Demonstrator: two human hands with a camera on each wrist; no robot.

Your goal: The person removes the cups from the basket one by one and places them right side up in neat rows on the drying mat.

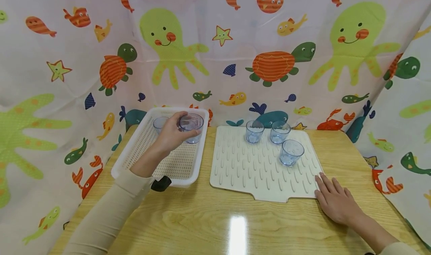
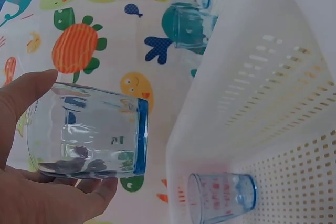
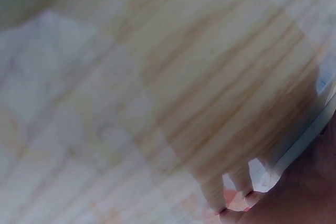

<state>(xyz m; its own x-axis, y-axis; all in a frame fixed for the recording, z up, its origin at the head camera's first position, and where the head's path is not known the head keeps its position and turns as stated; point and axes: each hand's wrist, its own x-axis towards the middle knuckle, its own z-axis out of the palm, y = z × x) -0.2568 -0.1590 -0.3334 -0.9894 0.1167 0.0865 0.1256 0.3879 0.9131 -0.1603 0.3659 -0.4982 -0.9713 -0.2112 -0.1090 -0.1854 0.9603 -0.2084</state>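
My left hand [image 1: 170, 133] grips a clear bluish glass [image 1: 192, 123] between thumb and fingers, above the right side of a white perforated basket [image 1: 201, 154]. The left wrist view shows the held glass [image 2: 92, 135] lying sideways in that picture, with thumb and fingers on opposite sides. Another bluish glass [image 2: 220, 198] stands inside the basket, partly behind my left hand in the head view. At the right, my right hand [image 1: 338, 200] rests with extended fingers on the table, fingertips at the right edge of a cream draining board [image 1: 235, 172].
Three more bluish glasses stand on the board: a back left glass [image 1: 254, 131], a back right glass [image 1: 280, 132] and a nearer glass [image 1: 291, 153]. Behind and beside the wooden table [image 1: 202, 217] hangs a sea-animal curtain [image 1: 215, 60].
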